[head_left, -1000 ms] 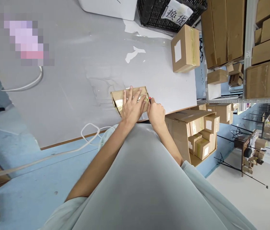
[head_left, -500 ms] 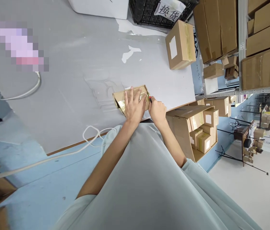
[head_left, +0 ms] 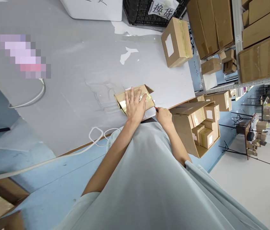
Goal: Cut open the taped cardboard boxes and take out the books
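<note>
A small cardboard box point(head_left: 146, 92) with shiny yellow tape lies near the front edge of the grey table point(head_left: 77, 73). My left hand point(head_left: 135, 107) lies flat on top of it, fingers spread. My right hand point(head_left: 165, 116) is closed around a small red and black tool point(head_left: 156, 109), probably a cutter, just off the box's right corner at the table edge. The tool's tip is apart from the box.
A taped cardboard box point(head_left: 176, 41) stands at the table's far right. A black crate point(head_left: 146, 11) and a white bin point(head_left: 94, 8) sit at the back. An open carton of small boxes point(head_left: 197, 127) stands on the floor to the right. White cable point(head_left: 96, 135) hangs over the front edge. Shelves of cartons point(head_left: 257, 38) rise at right.
My right hand with the red tool has pulled back from the box's right side toward the table edge. The box's right flap has lifted. My left hand stays flat on the box.
</note>
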Tool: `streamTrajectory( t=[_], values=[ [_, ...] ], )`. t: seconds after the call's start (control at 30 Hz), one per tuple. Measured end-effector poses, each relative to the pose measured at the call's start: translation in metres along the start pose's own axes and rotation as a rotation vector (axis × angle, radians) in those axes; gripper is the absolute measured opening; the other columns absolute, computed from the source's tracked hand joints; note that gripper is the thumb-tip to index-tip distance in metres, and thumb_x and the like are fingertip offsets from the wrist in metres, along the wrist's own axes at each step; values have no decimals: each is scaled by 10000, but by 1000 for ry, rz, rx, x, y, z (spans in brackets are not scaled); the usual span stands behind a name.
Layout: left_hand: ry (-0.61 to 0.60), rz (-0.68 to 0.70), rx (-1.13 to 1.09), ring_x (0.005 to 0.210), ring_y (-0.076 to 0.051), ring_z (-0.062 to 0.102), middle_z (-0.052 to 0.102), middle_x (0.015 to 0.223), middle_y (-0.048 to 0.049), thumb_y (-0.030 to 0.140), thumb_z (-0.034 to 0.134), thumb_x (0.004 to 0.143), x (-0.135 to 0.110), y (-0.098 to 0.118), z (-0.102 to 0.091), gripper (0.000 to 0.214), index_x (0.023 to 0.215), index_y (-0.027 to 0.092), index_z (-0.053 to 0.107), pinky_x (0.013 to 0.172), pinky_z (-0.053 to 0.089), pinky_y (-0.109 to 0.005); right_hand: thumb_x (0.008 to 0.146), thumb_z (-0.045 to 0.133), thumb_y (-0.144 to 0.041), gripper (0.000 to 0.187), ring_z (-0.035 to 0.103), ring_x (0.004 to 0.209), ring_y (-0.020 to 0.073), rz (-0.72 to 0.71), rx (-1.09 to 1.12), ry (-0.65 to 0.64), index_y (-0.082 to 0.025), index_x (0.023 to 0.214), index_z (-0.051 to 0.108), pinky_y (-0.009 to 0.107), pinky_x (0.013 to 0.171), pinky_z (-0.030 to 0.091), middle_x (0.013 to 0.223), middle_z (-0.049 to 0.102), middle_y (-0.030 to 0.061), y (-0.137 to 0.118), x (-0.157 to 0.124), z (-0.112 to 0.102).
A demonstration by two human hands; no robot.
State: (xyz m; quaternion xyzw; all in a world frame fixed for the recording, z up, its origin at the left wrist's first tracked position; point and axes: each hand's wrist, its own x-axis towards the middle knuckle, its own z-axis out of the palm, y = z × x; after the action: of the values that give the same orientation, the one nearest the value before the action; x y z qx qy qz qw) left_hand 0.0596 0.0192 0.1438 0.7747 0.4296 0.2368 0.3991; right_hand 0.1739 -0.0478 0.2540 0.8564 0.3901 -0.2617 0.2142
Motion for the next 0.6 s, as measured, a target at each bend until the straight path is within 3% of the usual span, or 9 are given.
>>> streamTrajectory(
  t=[0.1,0.23,0.43,0.6],
  values=[
    [15,23,14,1843,-328,233,559,1822,-106,358,473,1184,-4,-2,2,461,1550,288,744,1507,81,-701,1213,473,-276,430,817,1310,352,15,40,20,-188,1541,736,408,1070,616,1389,842,211,14,-9,5],
    [11,19,32,1839,-341,249,574,1812,-101,353,515,1168,-7,-1,5,476,1599,310,712,1504,88,-715,1235,421,-354,512,815,1286,346,-90,132,122,-269,1704,609,410,1082,594,1379,859,161,20,-9,-2],
    [-28,-31,39,1840,-376,232,533,1842,-113,415,639,1137,-7,4,3,467,1590,335,718,1500,44,-724,1228,407,-345,523,800,1304,353,-165,168,96,-272,1699,623,407,1101,581,1401,860,140,17,2,-6],
    [-15,-32,65,1847,-344,217,564,1820,-97,383,532,1177,-8,5,4,432,1555,328,732,1501,50,-717,1232,417,-344,510,804,1293,358,-187,159,83,-251,1683,635,411,1107,580,1381,865,145,21,4,-6]
  ],
)
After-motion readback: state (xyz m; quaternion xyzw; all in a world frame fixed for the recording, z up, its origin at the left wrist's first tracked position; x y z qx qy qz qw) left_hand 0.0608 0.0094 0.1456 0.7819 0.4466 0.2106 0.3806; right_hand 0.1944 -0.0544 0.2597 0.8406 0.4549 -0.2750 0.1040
